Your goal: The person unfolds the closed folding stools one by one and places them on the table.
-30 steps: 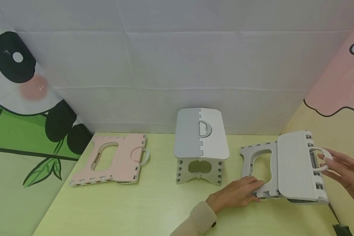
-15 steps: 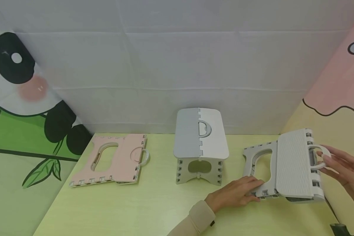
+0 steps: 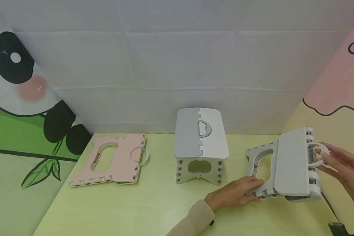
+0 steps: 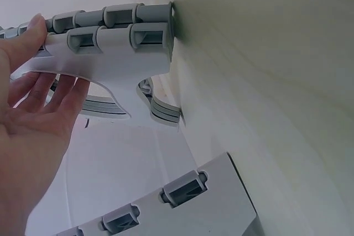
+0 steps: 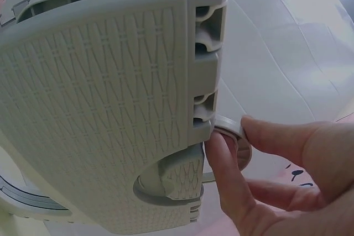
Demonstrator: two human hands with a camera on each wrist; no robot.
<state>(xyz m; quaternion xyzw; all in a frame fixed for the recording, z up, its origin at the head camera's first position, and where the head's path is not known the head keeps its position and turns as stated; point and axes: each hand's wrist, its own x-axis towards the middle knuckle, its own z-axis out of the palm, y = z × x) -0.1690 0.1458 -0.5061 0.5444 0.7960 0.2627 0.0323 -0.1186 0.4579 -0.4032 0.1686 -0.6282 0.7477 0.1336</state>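
Observation:
A folded white step stool [image 3: 292, 167] with a woven-textured top is held tilted at the right of the table. My left hand [image 3: 236, 194] grips the lower edge of its leg frame. In the left wrist view, the thumb of my left hand [image 4: 38, 114] lies over the hinged edge and the fingers go under the frame [image 4: 105, 62]. On the other side, my right hand [image 3: 346, 170] holds the stool's loop handle [image 3: 326, 153]. Seen from the right wrist, thumb and fingers of my right hand [image 5: 282, 175] pinch that handle [image 5: 244, 150] beside the woven top [image 5: 105, 87].
An unfolded grey-and-white step stool [image 3: 200, 132] stands upright at the middle back. To its left, a folded pink step stool [image 3: 125, 157] lies flat on the pale table [image 3: 121, 209]. A dark object [image 3: 337, 228] shows at the lower right corner. Printed cloth walls [image 3: 177, 62] enclose the table.
The white stool's handle end has moved slightly left and up with my right hand, and its far leg corner has shifted right. My left hand has hardly moved.

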